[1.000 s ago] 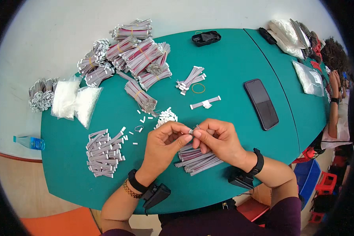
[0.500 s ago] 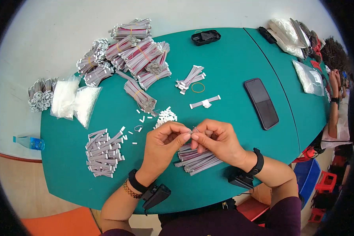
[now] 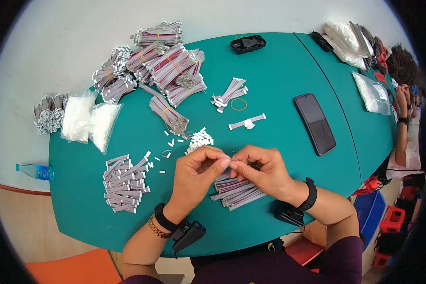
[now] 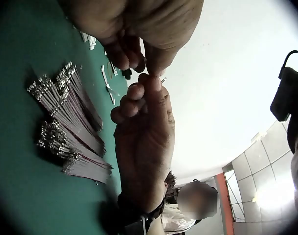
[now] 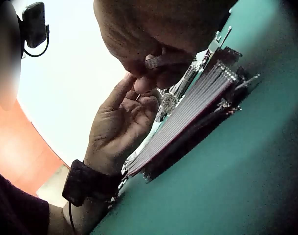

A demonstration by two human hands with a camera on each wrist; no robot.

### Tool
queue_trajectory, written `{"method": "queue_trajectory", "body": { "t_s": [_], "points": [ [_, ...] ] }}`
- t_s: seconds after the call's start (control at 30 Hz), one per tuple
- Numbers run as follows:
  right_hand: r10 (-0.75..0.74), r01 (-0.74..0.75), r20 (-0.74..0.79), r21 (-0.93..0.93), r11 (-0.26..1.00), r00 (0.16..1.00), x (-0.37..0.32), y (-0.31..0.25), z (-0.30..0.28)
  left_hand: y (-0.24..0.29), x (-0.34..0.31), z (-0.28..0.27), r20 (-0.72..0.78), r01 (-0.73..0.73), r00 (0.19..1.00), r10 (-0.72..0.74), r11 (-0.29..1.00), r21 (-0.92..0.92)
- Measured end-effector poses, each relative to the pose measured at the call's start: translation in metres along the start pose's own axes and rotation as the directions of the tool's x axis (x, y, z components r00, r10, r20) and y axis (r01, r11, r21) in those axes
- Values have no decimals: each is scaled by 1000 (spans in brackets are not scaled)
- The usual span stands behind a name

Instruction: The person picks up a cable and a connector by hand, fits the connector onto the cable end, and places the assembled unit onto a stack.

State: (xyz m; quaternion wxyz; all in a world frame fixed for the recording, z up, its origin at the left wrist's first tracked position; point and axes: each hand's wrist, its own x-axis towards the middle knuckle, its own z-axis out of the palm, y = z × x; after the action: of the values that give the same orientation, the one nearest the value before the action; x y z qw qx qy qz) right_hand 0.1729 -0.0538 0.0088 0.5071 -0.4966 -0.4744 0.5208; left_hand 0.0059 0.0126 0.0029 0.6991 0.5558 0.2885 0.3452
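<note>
Fingertips of the left hand (image 3: 194, 177) and right hand (image 3: 265, 173) meet above the green table, pinching something small that their fingers mostly hide. In the right wrist view a grey ribbon cable (image 5: 163, 61) runs under the curled fingers of the right hand (image 5: 158, 34); the left hand (image 5: 122, 122) pinches at its end. Just below the hands lies a stack of grey cables (image 3: 236, 191) with metal-tipped ends. Loose white connectors (image 3: 201, 140) are heaped beyond the left hand.
Short cables with white ends (image 3: 125, 184) are piled at the left. Banded cable bundles (image 3: 170, 71) and bags of white pieces (image 3: 79, 118) stand farther back. A phone (image 3: 315, 124) lies at the right, a black case (image 3: 248, 44) at the back. Another person's arm (image 3: 401, 137) shows far right.
The hands stay together in nearly the same place. The fingertips have closed tighter around the small piece, which was more visible between them before.
</note>
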Motion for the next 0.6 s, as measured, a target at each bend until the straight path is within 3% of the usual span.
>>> {"method": "queue_trajectory", "body": {
  "t_s": [0.3, 0.4, 0.6],
  "points": [
    [-89, 88, -11, -80, 993, 996, 0, -1, 1, 0, 0, 2, -27, 2, 1000, -1, 1000, 13],
    [5, -5, 3, 18, 1000, 1000, 0, -4, -1, 3, 2, 0, -20, 52, 998, -51, 998, 18],
    [63, -64, 25, 84, 994, 998, 2, -1, -4, -3, 5, -7, 0, 11, 1000, -11, 998, -55]
  ]
}}
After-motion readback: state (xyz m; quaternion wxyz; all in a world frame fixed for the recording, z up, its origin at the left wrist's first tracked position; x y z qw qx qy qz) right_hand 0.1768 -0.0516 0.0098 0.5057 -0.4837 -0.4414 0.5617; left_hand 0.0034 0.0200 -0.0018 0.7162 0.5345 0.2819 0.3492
